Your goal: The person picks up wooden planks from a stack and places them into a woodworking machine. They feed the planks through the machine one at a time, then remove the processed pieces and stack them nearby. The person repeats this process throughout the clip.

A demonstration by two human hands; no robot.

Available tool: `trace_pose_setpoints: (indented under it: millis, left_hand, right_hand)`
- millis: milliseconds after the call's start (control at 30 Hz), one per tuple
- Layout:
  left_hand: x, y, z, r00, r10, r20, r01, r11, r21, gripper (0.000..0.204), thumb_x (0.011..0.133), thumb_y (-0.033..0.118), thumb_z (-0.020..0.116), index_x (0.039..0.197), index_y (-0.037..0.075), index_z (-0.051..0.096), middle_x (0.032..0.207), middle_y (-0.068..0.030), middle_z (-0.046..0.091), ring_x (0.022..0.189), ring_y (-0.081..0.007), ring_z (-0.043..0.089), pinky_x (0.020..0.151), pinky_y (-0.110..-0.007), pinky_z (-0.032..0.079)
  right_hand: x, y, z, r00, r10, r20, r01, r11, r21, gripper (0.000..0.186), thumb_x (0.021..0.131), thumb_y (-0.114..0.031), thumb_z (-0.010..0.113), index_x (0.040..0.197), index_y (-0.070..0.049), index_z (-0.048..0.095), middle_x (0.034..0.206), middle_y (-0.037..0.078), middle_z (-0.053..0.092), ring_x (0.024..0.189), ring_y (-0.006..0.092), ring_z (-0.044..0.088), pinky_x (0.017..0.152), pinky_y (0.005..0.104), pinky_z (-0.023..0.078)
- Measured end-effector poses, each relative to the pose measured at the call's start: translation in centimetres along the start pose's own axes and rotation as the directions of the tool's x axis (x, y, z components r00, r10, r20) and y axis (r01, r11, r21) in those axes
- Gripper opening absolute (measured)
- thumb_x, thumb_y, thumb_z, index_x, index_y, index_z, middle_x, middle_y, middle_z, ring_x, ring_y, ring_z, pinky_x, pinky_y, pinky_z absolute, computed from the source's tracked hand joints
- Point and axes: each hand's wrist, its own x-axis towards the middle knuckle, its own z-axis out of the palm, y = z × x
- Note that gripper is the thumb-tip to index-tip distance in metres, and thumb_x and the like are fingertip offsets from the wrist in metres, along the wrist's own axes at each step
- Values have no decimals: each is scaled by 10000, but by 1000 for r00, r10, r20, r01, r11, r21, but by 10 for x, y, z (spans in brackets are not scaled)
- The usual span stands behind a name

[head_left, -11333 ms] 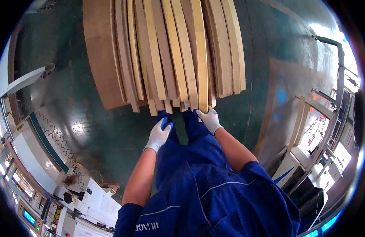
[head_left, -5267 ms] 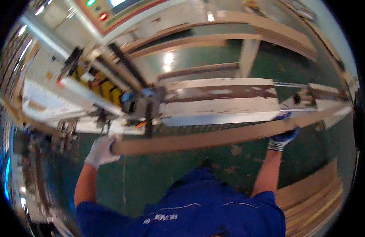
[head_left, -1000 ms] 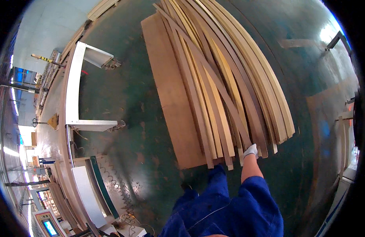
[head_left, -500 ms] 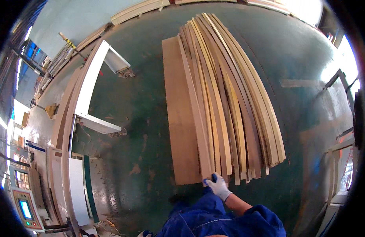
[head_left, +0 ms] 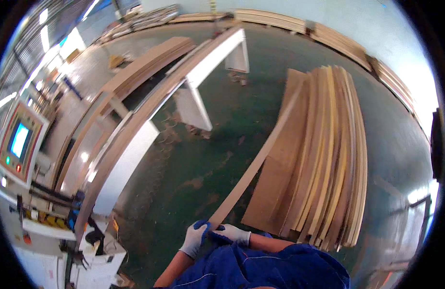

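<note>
My left hand (head_left: 196,238) and my right hand (head_left: 234,234), in white gloves with blue palms, both grip the near end of a long, light-brown wooden strip (head_left: 249,171) in front of my body. The strip slants away to the upper right, its far part over a brown sheet (head_left: 263,202) at the side of the pile. Beside it, long tan, yellow and brown strips (head_left: 338,164) lie stacked lengthwise in several rows.
To my left a long machine runs away, with a white frame (head_left: 203,70), a control panel (head_left: 16,144) and white housing (head_left: 99,262). More long boards (head_left: 145,65) lie beyond it. Bundles of boards (head_left: 270,19) line the far wall.
My left hand has come up to join my right on the strip, whose near end has swung left off the pile. My view has turned, bringing the machine more into sight.
</note>
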Motion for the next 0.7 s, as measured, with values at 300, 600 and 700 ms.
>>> trace_pose_setpoints:
  millis: [300, 600, 700]
  left_hand:
    - [-110, 61, -198, 841, 204, -502, -163, 979, 124, 437, 856, 175, 701, 1221, -65, 703, 1102, -125, 730, 981, -196, 683, 890, -336, 565]
    - [-188, 175, -299, 636, 94, -766, 138, 963, 232, 511, 1049, 265, 595, 1523, 84, 536, 1190, -187, 735, 983, -309, 722, 888, -420, 577]
    - [-181, 193, -300, 564, 85, -822, 179, 958, 222, 491, 1047, 261, 601, 1502, 82, 549, 1187, -178, 734, 985, -301, 719, 886, -417, 576]
  right_hand:
    - [149, -67, -59, 978, 105, -179, 108, 479, 871, 449, 1011, -490, 680, 1254, -112, 666, 1113, 122, 718, 1030, 316, 687, 993, 515, 550]
    - [294, -131, -210, 716, 164, -678, 595, 363, 717, 290, 1018, -420, 667, 1121, -153, 619, 987, 95, 669, 913, 327, 674, 893, 541, 575]
    - [322, -191, -183, 735, 113, -668, 591, 376, 714, 285, 1012, -377, 686, 1127, -125, 619, 983, 105, 669, 894, 335, 676, 861, 534, 585]
